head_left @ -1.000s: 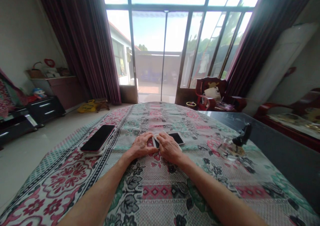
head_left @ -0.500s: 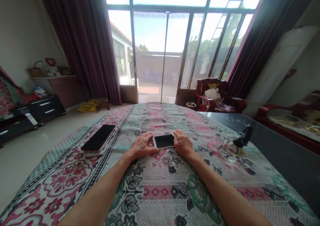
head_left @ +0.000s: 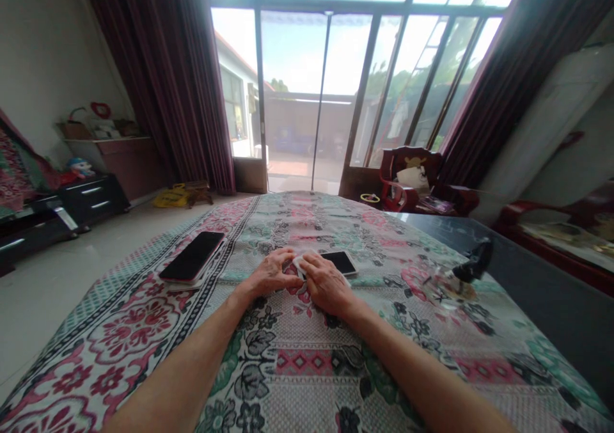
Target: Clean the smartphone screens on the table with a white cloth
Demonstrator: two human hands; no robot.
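A white-framed smartphone point(head_left: 341, 262) with a dark screen lies on the patterned tablecloth point(head_left: 307, 330) in front of me. My left hand point(head_left: 274, 273) is at its left end, thumb and fingers curved around the edge. My right hand point(head_left: 327, 283) presses a small white wipe point(head_left: 298, 265) onto the left part of the screen. That hand hides the middle of the phone, and most of the wipe is under its fingers. To the left, a larger black smartphone point(head_left: 194, 256) lies screen up on a pale, flat item point(head_left: 185, 286).
A clear glass dish point(head_left: 444, 289) with a black object point(head_left: 474, 260) in it stands at the right. Beyond the cloth is a dark tabletop point(head_left: 537, 279). Red wooden chairs point(head_left: 412, 171) stand at the far right, near glass doors point(head_left: 307, 119) with purple curtains point(head_left: 177, 87).
My right hand has moved left across the phone with the white wipe, from its right end to its left. The phone's right end now shows. My left hand stays at the left edge.
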